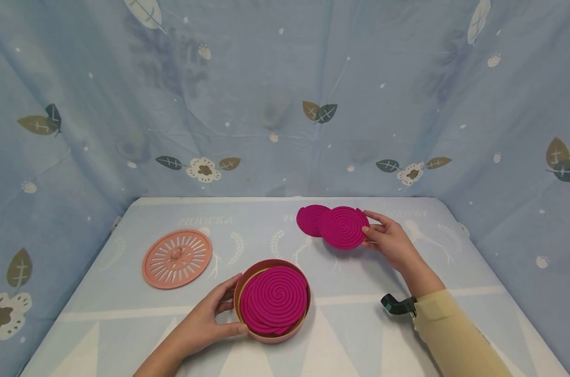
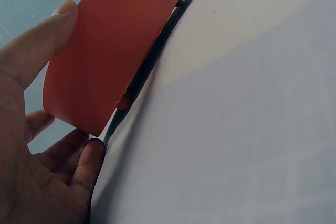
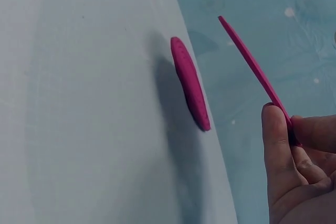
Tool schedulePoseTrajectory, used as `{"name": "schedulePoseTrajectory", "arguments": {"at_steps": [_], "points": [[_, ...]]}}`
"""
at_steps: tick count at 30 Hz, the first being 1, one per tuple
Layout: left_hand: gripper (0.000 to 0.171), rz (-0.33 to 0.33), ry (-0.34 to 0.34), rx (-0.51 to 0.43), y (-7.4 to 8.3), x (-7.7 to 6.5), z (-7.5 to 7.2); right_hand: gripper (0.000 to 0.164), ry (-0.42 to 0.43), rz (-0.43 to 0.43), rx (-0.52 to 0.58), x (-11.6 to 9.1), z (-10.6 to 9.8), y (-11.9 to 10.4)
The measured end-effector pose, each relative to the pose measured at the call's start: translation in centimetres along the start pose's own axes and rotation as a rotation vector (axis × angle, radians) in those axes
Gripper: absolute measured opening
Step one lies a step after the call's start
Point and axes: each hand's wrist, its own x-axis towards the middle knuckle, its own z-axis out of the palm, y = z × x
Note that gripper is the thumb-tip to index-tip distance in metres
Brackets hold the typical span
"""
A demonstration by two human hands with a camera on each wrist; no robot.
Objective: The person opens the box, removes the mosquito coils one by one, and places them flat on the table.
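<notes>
My right hand (image 1: 386,238) pinches a magenta mosquito coil (image 1: 342,228) by its right edge. The right wrist view has this coil (image 3: 252,66) edge-on, raised off the table between thumb and fingers. Behind it, partly covered in the head view, more magenta coil (image 1: 309,220) lies on the table; from the side it looks thicker than a single coil (image 3: 190,85). With thumb and fingers spread around its left side, my left hand (image 1: 205,322) grips a round coral mosquito coil box (image 1: 272,339). Inside the box sit stacked magenta coils (image 1: 276,296), slightly offset from each other.
A coral slotted lid (image 1: 176,259) with a small central knob lies flat on the left of the table. The pale patterned table (image 1: 351,324) meets a blue leaf-print curtain (image 1: 275,94) at the back and sides. A dark wrist strap (image 1: 399,305) is on the right wrist.
</notes>
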Motion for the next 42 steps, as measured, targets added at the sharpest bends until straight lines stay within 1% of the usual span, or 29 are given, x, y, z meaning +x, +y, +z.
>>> {"name": "schedulePoseTrajectory", "arguments": {"at_steps": [7, 14, 23, 28, 33, 42], "points": [[0.101, 0.011, -0.004, -0.004, -0.1, 0.0, 0.0, 0.06, 0.04, 0.017, 0.016, 0.8, -1.2, 0.2], [0.101, -0.002, -0.002, -0.003, -0.1, -0.1, 0.0, 0.06, 0.071, 0.028, 0.003, 1.5, -2.0, 0.4], [0.102, 0.034, 0.005, -0.001, -0.2, 0.2, 0.0, 0.061, 0.115, 0.056, -0.025, 2.2, -3.1, 0.5], [0.102, 0.024, 0.006, 0.008, -0.2, 0.1, 0.0, 0.061, 0.144, 0.074, -0.04, 2.8, -3.7, 0.7], [0.101, 0.027, 0.005, 0.002, -0.2, 0.1, -0.1, 0.061, 0.175, 0.095, -0.051, 3.5, -4.3, 1.2], [0.101, 0.008, 0.006, -0.004, -0.2, 0.1, -0.1, 0.06, 0.188, 0.128, -0.058, 4.2, -4.8, 1.9]]}}
